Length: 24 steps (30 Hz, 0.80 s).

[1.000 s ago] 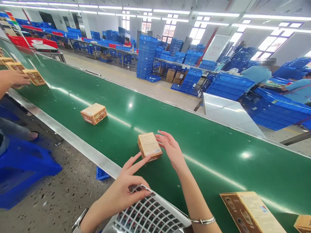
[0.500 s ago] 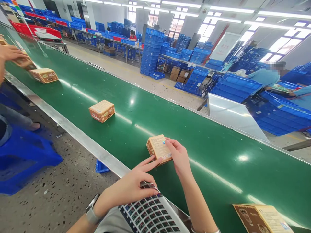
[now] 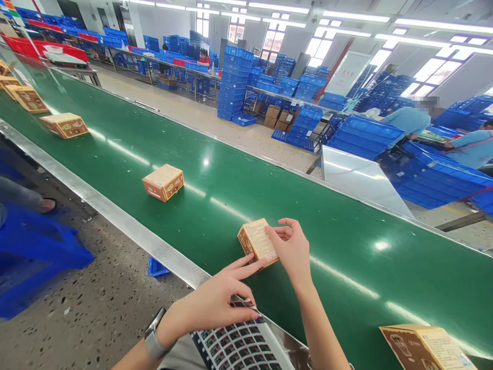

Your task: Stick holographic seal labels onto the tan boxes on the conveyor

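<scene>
A small tan and brown cardboard box point(image 3: 259, 237) rests on the green belt in front of me. My left hand point(image 3: 221, 298) pinches a sheet of printed stickers point(image 3: 242, 344) between thumb and bent fingers. Its index and middle fingers reach out and touch the box's near edge. My right hand point(image 3: 293, 252) is at the box's right side, thumb on the printed top and the other fingers curled beyond the edge. The small blue sticker is not visible now; the thumb may cover it.
Another box point(image 3: 164, 182) sits further left on the green conveyor belt point(image 3: 339, 221), with several more at far left. A box point(image 3: 427, 347) lies at lower right. A metal rail point(image 3: 127, 221) edges the belt. Blue crates point(image 3: 236, 82) and co-workers are beyond.
My right fingers have lifted and curled while the thumb stays on the box top. The blue sticker seen under the thumb is out of sight. At far left, another person's hand has left the view.
</scene>
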Each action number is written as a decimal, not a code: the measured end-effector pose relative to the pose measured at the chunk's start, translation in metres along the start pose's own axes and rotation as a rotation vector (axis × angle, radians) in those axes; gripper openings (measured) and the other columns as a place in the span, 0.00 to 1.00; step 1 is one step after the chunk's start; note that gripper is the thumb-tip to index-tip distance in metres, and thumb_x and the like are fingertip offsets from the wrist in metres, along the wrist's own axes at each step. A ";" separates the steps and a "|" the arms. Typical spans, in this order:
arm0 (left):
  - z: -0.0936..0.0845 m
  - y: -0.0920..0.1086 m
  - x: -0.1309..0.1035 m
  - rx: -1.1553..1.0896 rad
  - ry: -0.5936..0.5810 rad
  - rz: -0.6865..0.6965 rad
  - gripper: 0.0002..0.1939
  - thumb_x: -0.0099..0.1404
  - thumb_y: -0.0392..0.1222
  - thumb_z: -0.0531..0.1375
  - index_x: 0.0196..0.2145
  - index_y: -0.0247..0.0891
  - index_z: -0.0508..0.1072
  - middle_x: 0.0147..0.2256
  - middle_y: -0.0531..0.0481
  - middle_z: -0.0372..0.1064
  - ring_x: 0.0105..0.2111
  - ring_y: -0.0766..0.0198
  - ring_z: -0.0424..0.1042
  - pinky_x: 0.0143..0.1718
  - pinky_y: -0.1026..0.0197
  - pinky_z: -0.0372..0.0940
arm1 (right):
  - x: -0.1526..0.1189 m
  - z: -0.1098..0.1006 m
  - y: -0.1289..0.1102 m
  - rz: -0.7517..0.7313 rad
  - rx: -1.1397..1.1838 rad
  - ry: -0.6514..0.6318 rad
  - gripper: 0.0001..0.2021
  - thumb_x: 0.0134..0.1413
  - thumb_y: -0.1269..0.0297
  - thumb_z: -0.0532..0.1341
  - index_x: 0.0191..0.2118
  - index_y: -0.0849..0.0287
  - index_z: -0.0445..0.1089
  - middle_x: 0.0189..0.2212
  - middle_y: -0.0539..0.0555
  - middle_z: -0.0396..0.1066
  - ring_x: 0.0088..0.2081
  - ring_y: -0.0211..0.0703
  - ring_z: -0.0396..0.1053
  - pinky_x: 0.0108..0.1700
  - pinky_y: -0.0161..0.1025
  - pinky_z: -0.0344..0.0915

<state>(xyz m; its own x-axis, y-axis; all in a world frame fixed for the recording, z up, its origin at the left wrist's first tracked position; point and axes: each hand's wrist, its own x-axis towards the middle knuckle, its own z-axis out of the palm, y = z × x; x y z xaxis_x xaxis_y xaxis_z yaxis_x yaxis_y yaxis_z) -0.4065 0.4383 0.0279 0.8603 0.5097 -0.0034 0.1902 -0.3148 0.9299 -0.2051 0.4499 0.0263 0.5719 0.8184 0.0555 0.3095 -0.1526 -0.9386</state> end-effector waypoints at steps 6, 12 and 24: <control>0.012 -0.001 -0.006 -0.139 0.144 -0.039 0.04 0.62 0.39 0.66 0.32 0.40 0.82 0.53 0.44 0.75 0.55 0.50 0.72 0.59 0.53 0.63 | -0.011 -0.025 -0.008 -0.106 -0.163 0.069 0.15 0.49 0.48 0.60 0.34 0.55 0.69 0.31 0.57 0.78 0.35 0.53 0.75 0.34 0.43 0.68; 0.019 0.000 -0.013 -0.257 0.284 -0.243 0.13 0.62 0.47 0.62 0.26 0.35 0.77 0.20 0.55 0.68 0.21 0.68 0.61 0.24 0.65 0.55 | -0.079 -0.048 -0.012 -0.569 -0.316 -0.181 0.07 0.65 0.60 0.57 0.40 0.53 0.72 0.36 0.52 0.79 0.37 0.44 0.77 0.37 0.36 0.71; 0.021 0.009 -0.015 -0.599 0.225 -0.267 0.14 0.59 0.49 0.65 0.35 0.34 0.73 0.29 0.51 0.71 0.28 0.65 0.65 0.32 0.65 0.59 | -0.101 -0.043 0.007 -1.019 -0.558 -0.148 0.05 0.67 0.72 0.57 0.44 0.58 0.70 0.40 0.57 0.77 0.40 0.47 0.76 0.43 0.42 0.69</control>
<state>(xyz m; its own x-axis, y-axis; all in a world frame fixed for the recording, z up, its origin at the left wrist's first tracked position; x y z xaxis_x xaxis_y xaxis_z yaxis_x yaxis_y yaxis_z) -0.4076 0.4108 0.0282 0.6893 0.6820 -0.2443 0.0324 0.3079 0.9509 -0.2276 0.3425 0.0294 -0.2157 0.7535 0.6210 0.8851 0.4195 -0.2015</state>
